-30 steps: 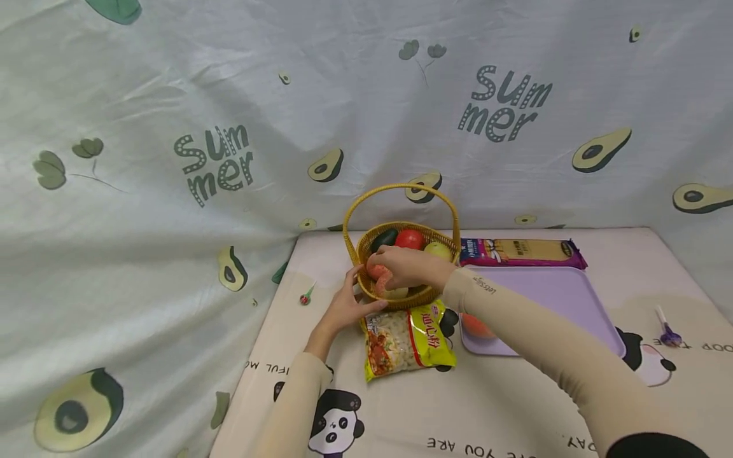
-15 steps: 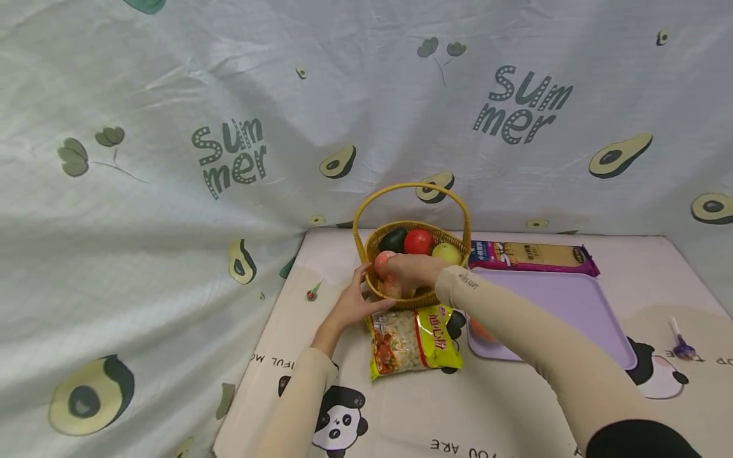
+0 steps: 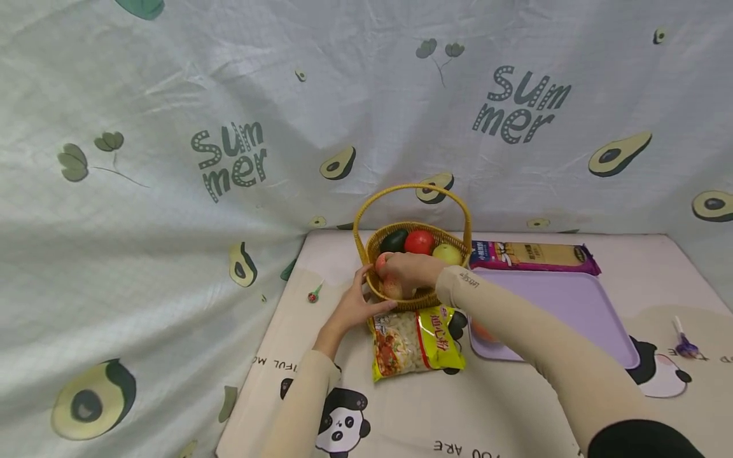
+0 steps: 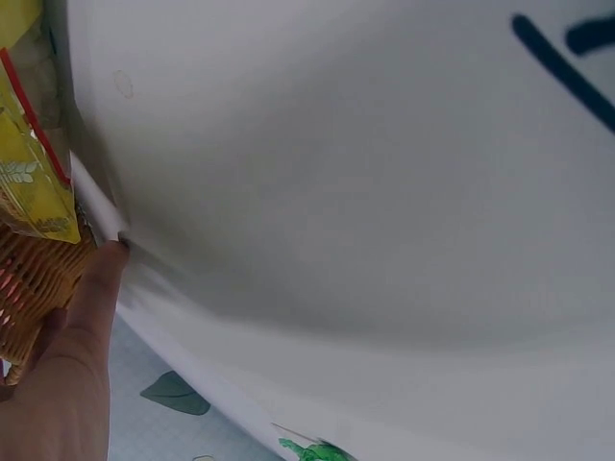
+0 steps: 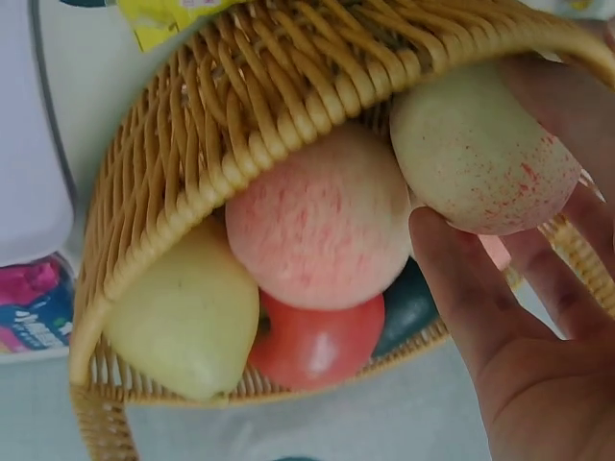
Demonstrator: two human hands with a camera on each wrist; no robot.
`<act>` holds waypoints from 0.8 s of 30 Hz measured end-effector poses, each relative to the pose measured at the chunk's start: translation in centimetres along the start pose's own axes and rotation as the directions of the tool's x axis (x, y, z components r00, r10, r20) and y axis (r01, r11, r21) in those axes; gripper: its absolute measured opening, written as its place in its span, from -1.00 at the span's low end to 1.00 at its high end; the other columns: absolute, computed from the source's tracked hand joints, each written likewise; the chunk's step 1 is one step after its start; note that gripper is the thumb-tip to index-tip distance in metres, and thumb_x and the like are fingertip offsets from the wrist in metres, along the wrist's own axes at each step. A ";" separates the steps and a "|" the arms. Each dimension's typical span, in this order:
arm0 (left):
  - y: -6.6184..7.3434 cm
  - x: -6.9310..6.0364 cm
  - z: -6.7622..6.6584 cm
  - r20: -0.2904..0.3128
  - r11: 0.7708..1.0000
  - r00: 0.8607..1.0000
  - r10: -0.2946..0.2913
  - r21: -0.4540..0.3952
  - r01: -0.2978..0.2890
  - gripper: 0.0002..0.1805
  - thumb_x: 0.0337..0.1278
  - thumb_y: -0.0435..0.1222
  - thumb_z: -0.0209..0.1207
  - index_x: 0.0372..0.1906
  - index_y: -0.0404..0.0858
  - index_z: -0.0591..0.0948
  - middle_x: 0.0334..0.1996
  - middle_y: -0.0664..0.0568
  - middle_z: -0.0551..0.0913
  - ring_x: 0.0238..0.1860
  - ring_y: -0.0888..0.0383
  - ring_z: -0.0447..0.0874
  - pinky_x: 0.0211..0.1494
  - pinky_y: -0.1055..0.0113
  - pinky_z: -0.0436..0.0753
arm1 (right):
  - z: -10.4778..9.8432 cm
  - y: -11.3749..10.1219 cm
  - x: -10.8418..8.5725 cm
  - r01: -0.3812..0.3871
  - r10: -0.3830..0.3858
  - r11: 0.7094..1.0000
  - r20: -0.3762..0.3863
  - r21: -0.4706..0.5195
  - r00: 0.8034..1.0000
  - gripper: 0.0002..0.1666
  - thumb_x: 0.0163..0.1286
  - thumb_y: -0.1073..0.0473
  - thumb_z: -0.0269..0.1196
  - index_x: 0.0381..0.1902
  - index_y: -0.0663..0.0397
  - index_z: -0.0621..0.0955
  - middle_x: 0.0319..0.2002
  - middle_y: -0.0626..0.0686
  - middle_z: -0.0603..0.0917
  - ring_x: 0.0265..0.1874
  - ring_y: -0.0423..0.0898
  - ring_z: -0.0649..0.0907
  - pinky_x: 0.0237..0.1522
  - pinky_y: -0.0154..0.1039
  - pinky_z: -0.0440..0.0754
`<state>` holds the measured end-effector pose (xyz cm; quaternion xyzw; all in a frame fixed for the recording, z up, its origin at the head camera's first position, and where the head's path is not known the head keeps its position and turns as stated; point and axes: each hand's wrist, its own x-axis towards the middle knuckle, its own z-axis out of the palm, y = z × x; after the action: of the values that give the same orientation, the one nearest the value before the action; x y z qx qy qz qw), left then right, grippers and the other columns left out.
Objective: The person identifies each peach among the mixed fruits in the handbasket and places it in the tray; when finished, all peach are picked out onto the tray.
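In the head view, a yellow wicker basket (image 3: 420, 303) holds a dark green item (image 3: 394, 241), a red fruit (image 3: 419, 242), a yellow-green fruit (image 3: 447, 254) and peaches. My right hand (image 3: 409, 270) is inside it at the left. The right wrist view shows that hand (image 5: 538, 355) gripping a pale, red-speckled peach (image 5: 480, 158) beside a pinker peach (image 5: 322, 216). My left hand (image 3: 352, 306) rests spread against the basket's left front side, thumb along the front. In the left wrist view, its thumb (image 4: 94, 303) lies straight beside the wicker (image 4: 34, 288).
A yellow pasta bag (image 3: 415, 343) lies before the basket. To the right are a purple tray (image 3: 564, 312), an orange-pink item (image 3: 483, 331) partly hidden by the right sleeve, and a purple noodle packet (image 3: 532, 256). Lollipops lie at the left (image 3: 313, 296) and far right (image 3: 686, 347).
My right hand has shifted slightly down within the basket since the earliest frame, and the head view has turned a little left. My left hand stays against the basket.
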<state>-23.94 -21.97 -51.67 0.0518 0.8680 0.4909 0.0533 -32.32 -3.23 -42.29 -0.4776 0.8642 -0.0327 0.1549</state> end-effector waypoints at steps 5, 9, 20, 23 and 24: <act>0.0 0.1 -0.1 -0.003 1.000 1.000 0.001 0.015 -0.001 0.15 0.12 0.09 0.48 0.66 0.09 -0.01 0.65 -0.18 0.12 0.61 -0.22 0.21 0.56 -0.14 0.42 | -1.4 0.2 -1.2 0.008 -0.006 1.000 -0.080 0.020 0.997 -0.42 0.09 0.21 0.60 0.10 0.08 0.70 -0.06 0.06 0.61 -0.23 -0.07 0.62 -0.10 -0.19 0.75; 0.0 0.2 -0.2 0.005 1.000 1.000 -0.003 0.009 0.003 0.16 0.13 0.10 0.48 0.66 0.09 -0.02 0.66 -0.14 0.11 0.60 -0.24 0.22 0.56 -0.15 0.41 | -2.6 0.2 -2.4 0.020 -0.021 1.000 -0.112 -0.012 0.994 -0.36 0.17 0.14 0.56 0.23 0.09 0.67 -0.05 0.09 0.57 -0.22 -0.09 0.58 -0.17 -0.27 0.71; -0.1 0.2 0.1 -0.002 1.000 1.000 -0.010 0.013 0.010 0.19 0.09 0.10 0.50 0.67 0.08 -0.01 0.64 -0.19 0.15 0.57 -0.27 0.29 0.54 -0.15 0.43 | -3.7 1.8 -7.8 0.000 0.019 0.996 -0.220 0.088 0.975 -0.25 0.11 0.12 0.61 0.26 0.09 0.59 0.18 0.16 0.60 0.11 0.10 0.65 0.18 0.03 0.69; 0.0 0.2 0.0 -0.005 1.000 1.000 -0.012 0.018 0.012 0.19 0.09 0.11 0.50 0.67 0.06 -0.01 0.64 -0.20 0.15 0.56 -0.28 0.30 0.54 -0.17 0.42 | -3.4 2.6 -9.7 0.025 0.003 0.995 -0.269 0.098 0.963 -0.27 0.11 0.16 0.60 0.22 0.13 0.56 0.13 0.16 0.66 0.09 0.10 0.66 0.13 0.06 0.70; 0.0 0.1 0.0 -0.004 1.000 1.000 -0.015 0.016 0.015 0.19 0.09 0.10 0.50 0.67 0.06 -0.01 0.64 -0.19 0.14 0.56 -0.28 0.29 0.55 -0.17 0.41 | -3.2 3.0 -10.4 0.033 -0.003 0.995 -0.289 0.098 0.957 -0.26 0.10 0.16 0.60 0.22 0.13 0.56 0.10 0.15 0.67 0.06 0.10 0.67 0.11 0.06 0.70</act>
<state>-24.07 -21.89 -51.67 0.0447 0.8725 0.4835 0.0546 -30.54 6.75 -37.42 -0.4671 0.8703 -0.1475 0.0513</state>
